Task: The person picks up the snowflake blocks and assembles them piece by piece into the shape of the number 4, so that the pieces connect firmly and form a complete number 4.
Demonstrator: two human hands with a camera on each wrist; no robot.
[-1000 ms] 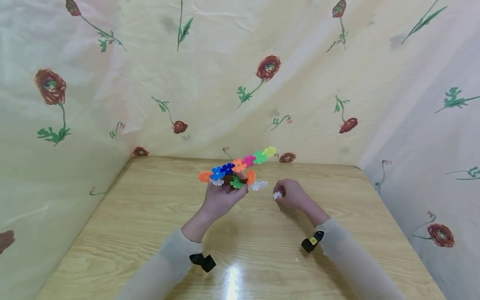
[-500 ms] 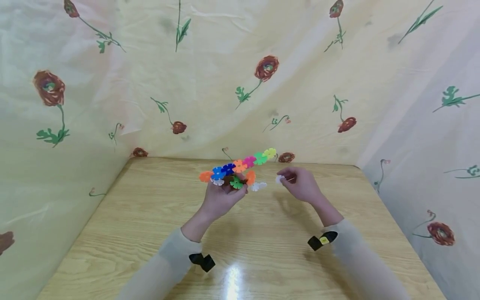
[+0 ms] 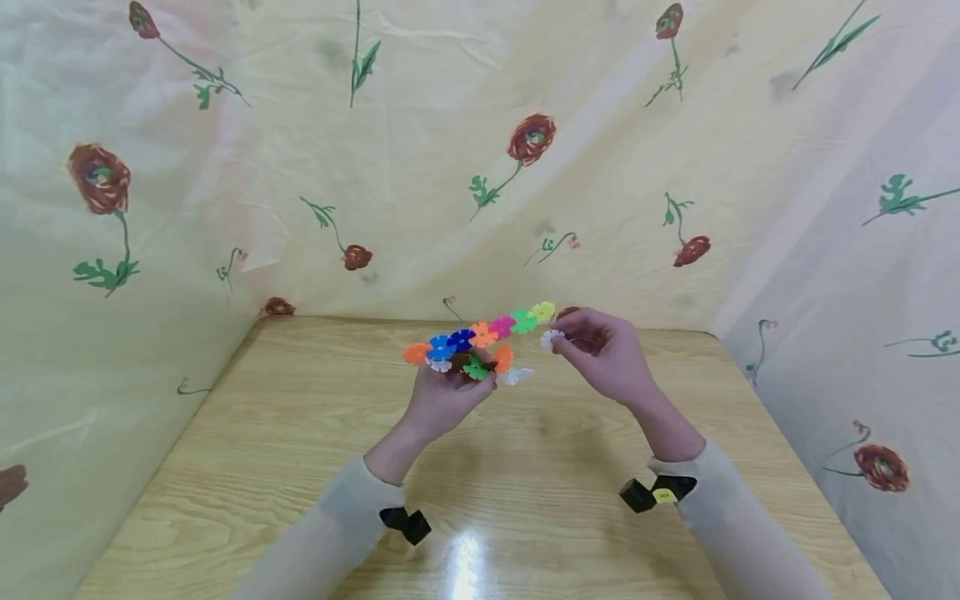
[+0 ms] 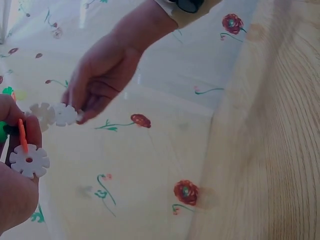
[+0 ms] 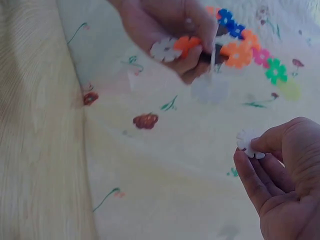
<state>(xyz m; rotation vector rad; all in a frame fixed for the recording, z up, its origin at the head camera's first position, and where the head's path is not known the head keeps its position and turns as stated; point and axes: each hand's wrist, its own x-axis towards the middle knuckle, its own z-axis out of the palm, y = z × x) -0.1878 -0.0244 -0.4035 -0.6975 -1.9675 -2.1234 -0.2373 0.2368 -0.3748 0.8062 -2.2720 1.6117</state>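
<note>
My left hand (image 3: 444, 407) holds a joined assembly of plastic snowflake discs (image 3: 484, 335) above the table. One row climbs to the right through blue, dark blue, orange, pink, green and yellow; brown, orange, green and white discs cluster at the fingers, which partly hide them. Between thumb and fingertips my right hand (image 3: 609, 360) pinches a loose white snowflake disc (image 5: 246, 142), just right of the yellow end in the head view. In the left wrist view, a white disc (image 4: 30, 161) slotted onto an orange one shows beside the left hand's fingers.
Beneath both hands lies a light wood-grain table (image 3: 300, 450). Cream cloth (image 3: 420, 175) printed with red flowers stands behind it and along both sides. A black wrist camera (image 3: 407, 525) sits on the left sleeve, and another camera (image 3: 651, 493) on the right.
My right hand has risen from close over the table with the white snowflake disc, up towards the yellow end of the assembly. The left hand and its assembly have barely shifted.
</note>
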